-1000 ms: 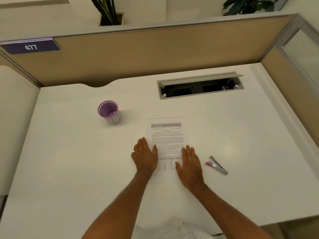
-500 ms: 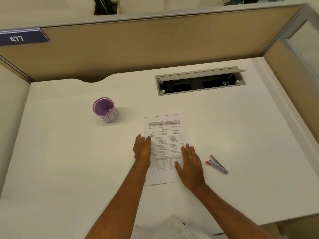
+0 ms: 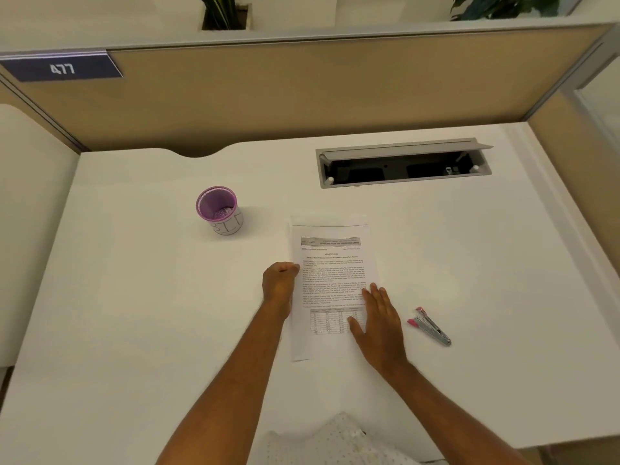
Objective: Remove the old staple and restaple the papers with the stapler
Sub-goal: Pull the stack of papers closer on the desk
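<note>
While the right hand [image 3: 380, 325] stays flat on the papers [image 3: 330, 280], the left hand [image 3: 280, 283] has curled shut

Open white desk [image 3: 134, 313] surrounds the papers [image 3: 330, 280]. Obstacles: purple cup [image 3: 219, 209] far-left, stapler [image 3: 429, 326] just right of the right hand [image 3: 379, 325], open cable tray [image 3: 404, 166] behind.

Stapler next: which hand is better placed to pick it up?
Right, probably. The stapler lies on the desk just right of the right hand, which rests flat on the papers. The left hand is curled at the papers' left edge, farther away.
</note>
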Motion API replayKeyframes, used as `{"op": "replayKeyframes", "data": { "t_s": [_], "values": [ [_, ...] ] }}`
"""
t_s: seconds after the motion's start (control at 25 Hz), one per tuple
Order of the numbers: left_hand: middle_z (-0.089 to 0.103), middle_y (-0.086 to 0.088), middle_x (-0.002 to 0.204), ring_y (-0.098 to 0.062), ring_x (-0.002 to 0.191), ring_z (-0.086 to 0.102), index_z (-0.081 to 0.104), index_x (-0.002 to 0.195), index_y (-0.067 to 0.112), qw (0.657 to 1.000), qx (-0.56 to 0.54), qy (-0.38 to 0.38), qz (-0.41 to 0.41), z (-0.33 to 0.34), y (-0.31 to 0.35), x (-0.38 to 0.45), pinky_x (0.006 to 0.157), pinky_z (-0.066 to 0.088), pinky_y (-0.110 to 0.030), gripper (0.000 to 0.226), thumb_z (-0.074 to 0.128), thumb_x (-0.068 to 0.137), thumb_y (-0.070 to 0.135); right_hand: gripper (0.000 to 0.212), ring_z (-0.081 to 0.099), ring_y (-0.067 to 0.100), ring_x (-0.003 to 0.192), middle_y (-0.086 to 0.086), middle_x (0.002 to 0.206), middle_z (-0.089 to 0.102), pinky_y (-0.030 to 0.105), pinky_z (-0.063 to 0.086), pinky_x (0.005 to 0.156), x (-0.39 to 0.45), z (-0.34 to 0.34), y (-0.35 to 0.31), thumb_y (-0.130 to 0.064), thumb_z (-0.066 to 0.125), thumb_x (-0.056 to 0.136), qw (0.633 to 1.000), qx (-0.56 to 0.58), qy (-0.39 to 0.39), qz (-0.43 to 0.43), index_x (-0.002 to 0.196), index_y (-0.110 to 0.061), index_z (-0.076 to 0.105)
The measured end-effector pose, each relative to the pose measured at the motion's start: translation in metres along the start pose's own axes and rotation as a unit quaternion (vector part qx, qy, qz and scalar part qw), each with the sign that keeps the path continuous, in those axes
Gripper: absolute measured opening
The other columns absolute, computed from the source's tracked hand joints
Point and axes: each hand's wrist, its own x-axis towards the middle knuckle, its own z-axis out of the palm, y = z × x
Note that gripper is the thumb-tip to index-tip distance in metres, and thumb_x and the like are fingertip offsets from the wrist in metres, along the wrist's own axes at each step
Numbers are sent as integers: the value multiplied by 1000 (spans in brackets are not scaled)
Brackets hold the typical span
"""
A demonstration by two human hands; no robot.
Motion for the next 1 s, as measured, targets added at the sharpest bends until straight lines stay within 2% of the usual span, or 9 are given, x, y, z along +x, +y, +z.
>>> {"op": "replayKeyframes", "data": {
  "t_s": [0.2,0.32,0.44,0.56,0.64,0.72,0.8,0.88,1.0],
  "values": [
    [76,-11,100,-30,91,70,69,86,12,1000,-8,14,13,-6,-2,-9,73,58,-34,11,66,95,11,70,14,27,157,8,169,22,46,23,126,5,-5,-18,-25,69,91,999,26,-4,23,152,-12,38],
    [74,-9,91,-28,85,69,66,80,12,999,-22,-6,24,-9,2,-23,66,53,-29,13,64,93,10,61,21,26,153,7,166,27,44,28,124,-1,-4,-38,-21,69,92,996,93,9,-2,148,-13,44],
    [77,-12,103,-31,94,73,65,97,7,998,-32,-47,20,-11,8,-39,71,57,-32,8,61,95,14,52,32,20,147,1,160,34,32,34,117,-4,-7,-66,-28,65,98,978,206,-15,-19,145,-19,46],
    [77,-13,109,-31,97,74,64,101,8,995,-56,-81,35,-17,6,-58,81,60,-36,7,60,97,11,44,48,18,134,-3,147,43,28,47,107,-1,-18,-94,-34,67,96,953,301,-23,17,136,-24,51],
    [75,-15,107,-29,92,73,67,100,8,991,-65,-106,49,-19,2,-72,84,61,-38,7,61,96,9,46,53,15,124,-4,138,45,21,48,95,-3,-25,-106,-40,72,91,942,334,-18,36,130,-25,54],
    [73,-20,110,-33,99,73,69,104,7,988,-59,-131,62,-19,-1,-85,89,61,-43,11,65,95,11,48,54,13,118,-4,131,47,16,47,86,-8,-30,-112,-40,75,88,938,345,-11,42,128,-24,53],
    [76,-12,114,-30,107,75,71,108,9,982,-60,-162,77,-20,-4,-96,90,62,-43,16,68,96,19,43,57,15,115,-2,126,53,14,48,83,-14,-33,-114,-32,75,90,937,347,3,39,126,-19,53],
    [78,-5,114,-26,103,77,72,107,15,976,-70,-185,91,-25,-5,-105,84,62,-36,15,68,97,25,35,61,20,113,1,126,59,18,51,87,-20,-39,-114,-25,69,96,935,352,3,42,126,-16,54],
    [78,-3,115,-25,97,78,71,105,18,973,-62,-191,110,-39,-3,-110,84,61,-35,14,67,98,29,29,65,25,112,4,128,65,35,55,99,-31,-57,-116,-20,65,99,921,384,-17,59,126,-13,57]
  ]
}}
